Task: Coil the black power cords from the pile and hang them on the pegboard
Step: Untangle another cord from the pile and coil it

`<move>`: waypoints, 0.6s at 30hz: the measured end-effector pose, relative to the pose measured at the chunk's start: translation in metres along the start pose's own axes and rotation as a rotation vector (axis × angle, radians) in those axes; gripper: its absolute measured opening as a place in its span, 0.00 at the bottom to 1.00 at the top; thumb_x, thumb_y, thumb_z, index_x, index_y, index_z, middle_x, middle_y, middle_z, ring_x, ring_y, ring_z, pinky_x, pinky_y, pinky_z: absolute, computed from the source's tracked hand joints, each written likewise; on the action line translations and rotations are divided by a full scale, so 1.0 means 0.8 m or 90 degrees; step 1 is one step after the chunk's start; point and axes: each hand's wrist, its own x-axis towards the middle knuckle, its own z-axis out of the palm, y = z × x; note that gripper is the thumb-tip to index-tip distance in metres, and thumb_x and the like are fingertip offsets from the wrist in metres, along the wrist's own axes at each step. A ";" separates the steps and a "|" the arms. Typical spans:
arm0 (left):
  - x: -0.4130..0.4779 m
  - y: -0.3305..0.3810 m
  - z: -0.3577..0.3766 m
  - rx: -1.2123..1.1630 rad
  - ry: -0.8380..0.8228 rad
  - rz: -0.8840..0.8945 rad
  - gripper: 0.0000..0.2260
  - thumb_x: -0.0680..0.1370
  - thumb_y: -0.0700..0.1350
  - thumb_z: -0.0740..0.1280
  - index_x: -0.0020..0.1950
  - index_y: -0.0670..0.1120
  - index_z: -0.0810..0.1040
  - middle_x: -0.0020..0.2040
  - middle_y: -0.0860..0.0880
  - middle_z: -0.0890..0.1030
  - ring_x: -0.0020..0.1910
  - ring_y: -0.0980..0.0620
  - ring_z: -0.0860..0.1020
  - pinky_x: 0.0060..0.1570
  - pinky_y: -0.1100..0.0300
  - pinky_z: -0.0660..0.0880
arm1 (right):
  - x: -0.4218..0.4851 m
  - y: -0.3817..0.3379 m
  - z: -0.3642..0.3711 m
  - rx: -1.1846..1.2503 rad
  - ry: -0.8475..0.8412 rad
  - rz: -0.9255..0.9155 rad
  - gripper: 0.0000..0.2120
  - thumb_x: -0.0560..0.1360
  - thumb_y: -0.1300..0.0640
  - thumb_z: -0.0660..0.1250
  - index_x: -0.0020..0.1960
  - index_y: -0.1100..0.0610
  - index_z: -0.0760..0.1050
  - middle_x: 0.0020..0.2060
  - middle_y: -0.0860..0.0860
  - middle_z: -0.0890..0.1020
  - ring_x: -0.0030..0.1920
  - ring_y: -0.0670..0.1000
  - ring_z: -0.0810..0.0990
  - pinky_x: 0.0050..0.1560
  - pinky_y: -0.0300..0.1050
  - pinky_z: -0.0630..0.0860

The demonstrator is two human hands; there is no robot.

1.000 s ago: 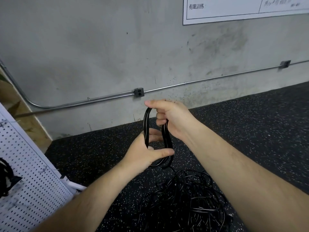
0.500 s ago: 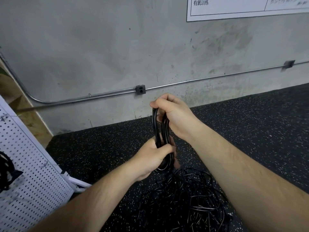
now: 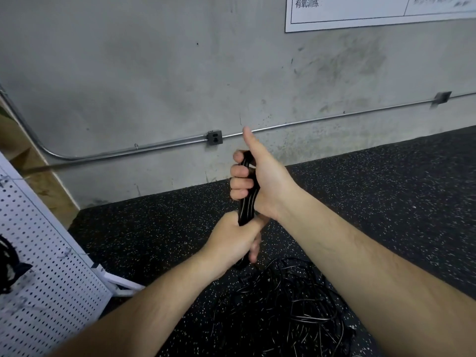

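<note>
A glossy black cord [image 3: 246, 204], folded into a tight, narrow bundle of parallel strands, stands upright above the tangled pile [image 3: 291, 305] on the speckled rubber floor [image 3: 386, 189]. The right hand [image 3: 260, 181] wraps its upper part (thumb sticking straight up); the left hand [image 3: 231, 243] clenches its lower end. A dark bundle [image 3: 7, 266] hangs on the white perforated pegboard [image 3: 46, 240] at left.

We see both hands gripping a coiled black power cord [image 3: 246, 202]: right hand [image 3: 260, 181] up top w/ thumb raised, left hand [image 3: 231, 243] below, above the tangled black cord pile [image 3: 291, 305]; white perforated pegboard [image 3: 43, 266] at left.
</note>
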 end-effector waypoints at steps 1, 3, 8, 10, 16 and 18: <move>0.001 0.000 0.002 0.012 0.024 0.001 0.28 0.83 0.48 0.62 0.22 0.47 0.69 0.22 0.44 0.73 0.25 0.48 0.73 0.42 0.55 0.74 | -0.002 -0.001 0.003 0.006 0.016 0.003 0.26 0.77 0.32 0.63 0.33 0.51 0.66 0.25 0.45 0.60 0.24 0.45 0.55 0.25 0.39 0.52; 0.001 0.000 0.004 0.043 0.072 0.008 0.28 0.83 0.48 0.62 0.21 0.47 0.69 0.21 0.44 0.73 0.24 0.47 0.73 0.37 0.52 0.73 | -0.006 -0.002 0.007 0.015 0.047 -0.002 0.27 0.79 0.36 0.61 0.29 0.51 0.63 0.24 0.45 0.57 0.23 0.45 0.52 0.24 0.38 0.49; 0.007 0.003 -0.001 0.054 0.156 0.043 0.19 0.82 0.45 0.64 0.31 0.46 0.67 0.22 0.52 0.66 0.25 0.49 0.65 0.28 0.53 0.64 | -0.004 -0.004 0.013 0.019 0.071 -0.048 0.22 0.79 0.50 0.58 0.28 0.49 0.57 0.25 0.45 0.53 0.24 0.46 0.50 0.26 0.39 0.47; 0.009 0.002 -0.006 0.074 0.149 0.051 0.18 0.82 0.46 0.64 0.32 0.45 0.68 0.22 0.52 0.66 0.24 0.49 0.64 0.27 0.51 0.64 | -0.002 -0.005 0.015 0.017 0.075 -0.054 0.22 0.79 0.50 0.58 0.28 0.49 0.57 0.25 0.45 0.53 0.24 0.46 0.50 0.26 0.39 0.47; 0.002 -0.001 -0.026 0.017 0.044 0.116 0.14 0.82 0.56 0.64 0.48 0.46 0.77 0.36 0.46 0.84 0.31 0.46 0.82 0.41 0.48 0.79 | 0.003 -0.004 0.016 -0.047 0.076 -0.093 0.25 0.77 0.34 0.65 0.36 0.55 0.72 0.26 0.49 0.71 0.24 0.48 0.69 0.28 0.41 0.72; 0.001 -0.005 -0.034 -0.036 0.039 0.154 0.11 0.81 0.57 0.62 0.59 0.53 0.75 0.43 0.45 0.86 0.35 0.41 0.84 0.40 0.46 0.81 | 0.004 -0.007 0.012 -0.076 0.092 -0.127 0.27 0.77 0.34 0.65 0.41 0.58 0.76 0.30 0.53 0.80 0.30 0.51 0.79 0.39 0.47 0.81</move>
